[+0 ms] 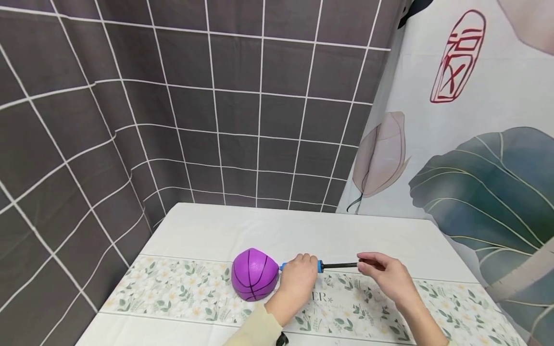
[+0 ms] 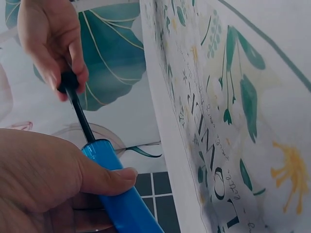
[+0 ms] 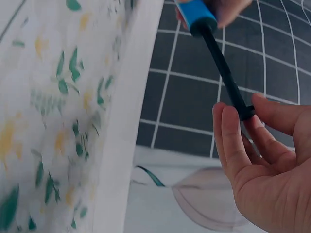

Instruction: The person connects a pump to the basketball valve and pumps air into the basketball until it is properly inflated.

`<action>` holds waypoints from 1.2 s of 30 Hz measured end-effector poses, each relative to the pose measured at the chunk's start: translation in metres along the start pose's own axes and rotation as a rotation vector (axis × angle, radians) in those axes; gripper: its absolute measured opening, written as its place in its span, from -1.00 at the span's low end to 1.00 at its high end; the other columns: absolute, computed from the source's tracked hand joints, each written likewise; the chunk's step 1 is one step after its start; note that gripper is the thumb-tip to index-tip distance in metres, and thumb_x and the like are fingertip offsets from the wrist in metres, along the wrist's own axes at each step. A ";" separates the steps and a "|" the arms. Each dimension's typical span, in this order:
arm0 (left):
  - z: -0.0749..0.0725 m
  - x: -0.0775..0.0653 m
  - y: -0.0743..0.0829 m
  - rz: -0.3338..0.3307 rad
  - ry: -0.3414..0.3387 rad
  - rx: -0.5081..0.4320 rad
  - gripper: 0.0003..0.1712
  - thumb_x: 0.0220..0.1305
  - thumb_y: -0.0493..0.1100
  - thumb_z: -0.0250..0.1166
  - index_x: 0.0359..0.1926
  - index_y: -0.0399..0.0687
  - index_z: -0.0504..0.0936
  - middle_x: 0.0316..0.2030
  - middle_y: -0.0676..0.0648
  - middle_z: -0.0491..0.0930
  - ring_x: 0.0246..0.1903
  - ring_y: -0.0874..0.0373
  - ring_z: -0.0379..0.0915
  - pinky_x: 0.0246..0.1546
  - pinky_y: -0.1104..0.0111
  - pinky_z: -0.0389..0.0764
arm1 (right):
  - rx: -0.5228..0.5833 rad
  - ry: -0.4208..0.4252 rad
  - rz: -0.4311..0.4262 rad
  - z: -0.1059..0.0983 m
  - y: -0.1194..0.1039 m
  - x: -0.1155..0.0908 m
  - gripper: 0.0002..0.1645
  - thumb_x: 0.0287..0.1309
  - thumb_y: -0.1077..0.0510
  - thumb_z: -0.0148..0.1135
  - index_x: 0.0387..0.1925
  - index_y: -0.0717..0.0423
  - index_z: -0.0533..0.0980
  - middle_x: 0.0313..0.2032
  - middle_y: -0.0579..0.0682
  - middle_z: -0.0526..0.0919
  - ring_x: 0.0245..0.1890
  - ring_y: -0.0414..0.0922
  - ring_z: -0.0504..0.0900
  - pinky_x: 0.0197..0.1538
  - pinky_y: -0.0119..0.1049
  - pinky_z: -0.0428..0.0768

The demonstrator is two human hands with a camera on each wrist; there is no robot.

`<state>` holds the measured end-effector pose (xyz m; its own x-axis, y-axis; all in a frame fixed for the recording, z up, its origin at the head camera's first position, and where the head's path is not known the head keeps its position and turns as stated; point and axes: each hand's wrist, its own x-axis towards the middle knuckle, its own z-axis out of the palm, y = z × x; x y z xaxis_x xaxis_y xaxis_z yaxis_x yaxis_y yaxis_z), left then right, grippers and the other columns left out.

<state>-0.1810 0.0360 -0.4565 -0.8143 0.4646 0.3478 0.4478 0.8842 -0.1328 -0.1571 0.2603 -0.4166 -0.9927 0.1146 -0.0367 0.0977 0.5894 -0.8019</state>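
Observation:
A purple ball (image 1: 254,275) with black seam lines, its shape dented and pointed at the top, rests on the table in the head view. Just right of it, my left hand (image 1: 298,276) grips the blue barrel (image 2: 121,194) of a hand pump, thumb laid along it. The pump's blue tip end meets the ball's right side. A black rod (image 1: 339,265) extends out of the barrel to the right. At its far end, my right hand (image 3: 267,155) pinches the small black handle (image 3: 246,112) between thumb and fingers.
The white table (image 1: 303,223) carries a floral printed band (image 1: 182,288) with lettering. Behind and to the left hangs a dark grid-patterned curtain (image 1: 233,115). On the right is a white cloth (image 1: 420,158) printed with large leaves.

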 end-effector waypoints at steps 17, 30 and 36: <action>0.003 0.004 0.005 -0.011 0.020 0.056 -0.81 0.18 -0.19 0.40 -0.18 -0.05 0.62 -0.39 0.04 0.57 -0.33 0.21 0.52 -0.22 0.48 0.63 | -0.059 0.104 -0.093 0.025 -0.008 0.001 -0.65 0.29 0.13 0.35 0.07 0.14 0.64 -0.17 -0.01 0.76 -0.22 -0.17 0.70 -0.23 -0.43 0.64; -0.002 0.001 0.003 -0.002 0.013 0.059 -0.85 0.24 -0.13 0.38 -0.20 -0.03 0.63 -0.40 0.05 0.56 -0.34 0.21 0.50 -0.27 0.49 0.61 | -0.070 0.117 -0.204 0.075 -0.019 0.008 -0.78 0.18 0.21 0.43 -0.11 0.12 0.70 -0.33 -0.10 0.75 -0.40 -0.25 0.64 -0.38 -0.42 0.57; -0.001 0.003 0.001 -0.014 -0.015 0.008 -0.85 0.26 -0.15 0.38 -0.19 -0.02 0.59 -0.36 0.05 0.57 -0.30 0.23 0.52 -0.33 0.50 0.63 | -0.055 0.101 -0.156 0.061 -0.018 0.006 -0.73 0.19 0.19 0.42 -0.05 0.11 0.69 -0.28 -0.09 0.76 -0.34 -0.23 0.69 -0.33 -0.43 0.61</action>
<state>-0.1827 0.0384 -0.4547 -0.8260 0.4530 0.3355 0.4336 0.8909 -0.1353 -0.1695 0.2011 -0.4387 -0.9843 0.0959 0.1480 -0.0509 0.6489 -0.7591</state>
